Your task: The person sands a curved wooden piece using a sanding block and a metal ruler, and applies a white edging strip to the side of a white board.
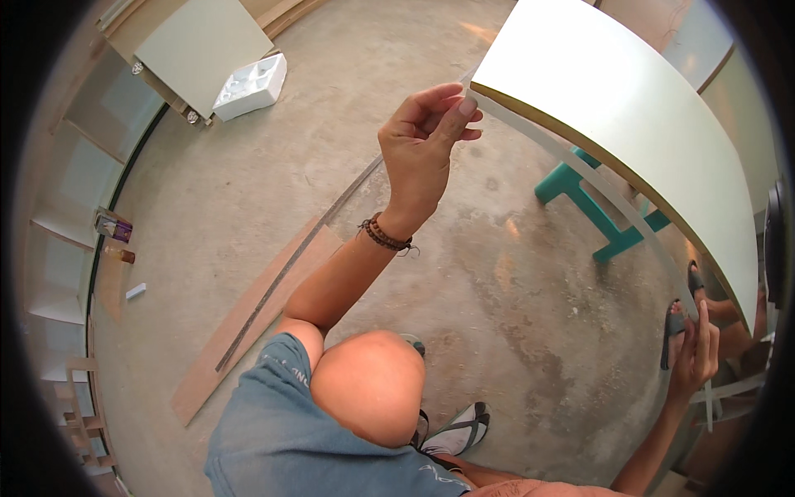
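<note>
A white board (613,99) with a brown edge stands raised at the upper right. A thin pale strip (580,166) runs just below its edge, from the near left corner down toward the right. My left hand (431,132), a beaded bracelet on its wrist, is closed in a pinch on the strip's end beside that corner. My right hand (697,352) is at the lower right, near the board's other end, fingers bent round the strip with the index finger stretched along it. Part of the right-hand grip is hidden.
A green stool (592,207) stands beneath the board. Another person's sandalled feet (675,331) are near my right hand. A wooden plank (248,331) with a long grey strip (290,265) across it lies at left. A white foam box (251,85) sits by panels.
</note>
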`<state>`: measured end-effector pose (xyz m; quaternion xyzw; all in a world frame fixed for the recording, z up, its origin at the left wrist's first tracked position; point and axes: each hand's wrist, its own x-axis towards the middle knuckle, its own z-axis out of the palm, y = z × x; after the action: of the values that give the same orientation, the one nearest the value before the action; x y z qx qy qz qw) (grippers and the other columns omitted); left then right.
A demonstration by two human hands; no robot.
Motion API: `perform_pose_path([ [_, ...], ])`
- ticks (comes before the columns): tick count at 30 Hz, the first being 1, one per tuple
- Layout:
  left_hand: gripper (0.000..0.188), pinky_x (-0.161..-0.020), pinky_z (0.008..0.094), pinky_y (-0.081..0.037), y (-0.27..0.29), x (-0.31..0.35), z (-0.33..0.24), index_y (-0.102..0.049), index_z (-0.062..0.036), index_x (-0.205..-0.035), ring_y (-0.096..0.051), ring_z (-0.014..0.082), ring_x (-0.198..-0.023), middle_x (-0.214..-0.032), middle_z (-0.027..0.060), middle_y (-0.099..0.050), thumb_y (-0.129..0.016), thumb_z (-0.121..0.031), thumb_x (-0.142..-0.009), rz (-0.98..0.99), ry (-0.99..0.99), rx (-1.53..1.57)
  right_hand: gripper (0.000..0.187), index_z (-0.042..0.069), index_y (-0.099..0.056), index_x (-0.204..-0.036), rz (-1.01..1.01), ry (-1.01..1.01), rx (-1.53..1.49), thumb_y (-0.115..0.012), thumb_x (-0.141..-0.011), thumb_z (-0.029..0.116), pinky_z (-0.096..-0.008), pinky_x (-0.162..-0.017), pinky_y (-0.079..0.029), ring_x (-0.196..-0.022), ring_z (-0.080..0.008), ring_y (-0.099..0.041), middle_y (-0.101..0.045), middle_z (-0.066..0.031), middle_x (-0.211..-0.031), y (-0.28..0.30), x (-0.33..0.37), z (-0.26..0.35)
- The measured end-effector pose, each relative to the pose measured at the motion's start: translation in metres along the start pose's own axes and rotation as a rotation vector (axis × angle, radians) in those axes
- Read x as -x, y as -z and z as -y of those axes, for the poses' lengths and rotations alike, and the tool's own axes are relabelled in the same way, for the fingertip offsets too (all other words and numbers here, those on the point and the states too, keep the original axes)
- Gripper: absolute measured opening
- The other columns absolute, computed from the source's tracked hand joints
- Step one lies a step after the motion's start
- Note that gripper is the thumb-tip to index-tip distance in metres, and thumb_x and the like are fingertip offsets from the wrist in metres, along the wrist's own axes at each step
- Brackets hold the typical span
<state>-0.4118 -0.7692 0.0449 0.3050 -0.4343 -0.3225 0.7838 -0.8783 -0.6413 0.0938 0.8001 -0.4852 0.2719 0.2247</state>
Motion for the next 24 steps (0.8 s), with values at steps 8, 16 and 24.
perform_pose_path([
  [8,0.018,-0.072,0.0324,-0.067,0.0,-0.001,0.007,-0.071,0.003,-0.11,-0.075,0.0212,-0.092,-0.101,0.0147,-0.075,-0.073,-0.007,-0.095,-0.014,-0.05,-0.01,0.039,0.0,-0.065,-0.136,-0.011,-0.002,0.03,-0.063,-0.098,-0.007,-0.0351,-0.07,-0.056,-0.086,-0.0218,-0.069,-0.068,-0.0119,-0.101,-0.007,-0.004,-0.008],
  [16,0.02,-0.07,0.032,-0.067,0.001,-0.005,0.008,-0.072,0.0027,-0.109,-0.075,0.021,-0.09,-0.1,0.0153,-0.075,-0.076,-0.009,-0.093,-0.013,-0.067,-0.01,0.038,0.003,-0.066,-0.135,-0.02,-0.006,0.102,-0.062,-0.098,-0.006,-0.0348,-0.065,-0.054,-0.083,-0.0172,-0.067,-0.068,-0.009,-0.099,-0.007,-0.006,-0.014],
  [24,0.021,-0.07,0.0318,-0.067,0.0,-0.007,0.009,-0.073,0.0025,-0.109,-0.075,0.0205,-0.09,-0.1,0.0152,-0.075,-0.077,-0.009,-0.092,-0.012,-0.082,0.005,0.036,0.004,-0.068,-0.134,-0.049,0.009,0.121,-0.063,-0.1,-0.003,-0.0335,-0.061,-0.051,-0.079,-0.0148,-0.064,-0.069,-0.0061,-0.098,-0.004,-0.01,-0.015],
])
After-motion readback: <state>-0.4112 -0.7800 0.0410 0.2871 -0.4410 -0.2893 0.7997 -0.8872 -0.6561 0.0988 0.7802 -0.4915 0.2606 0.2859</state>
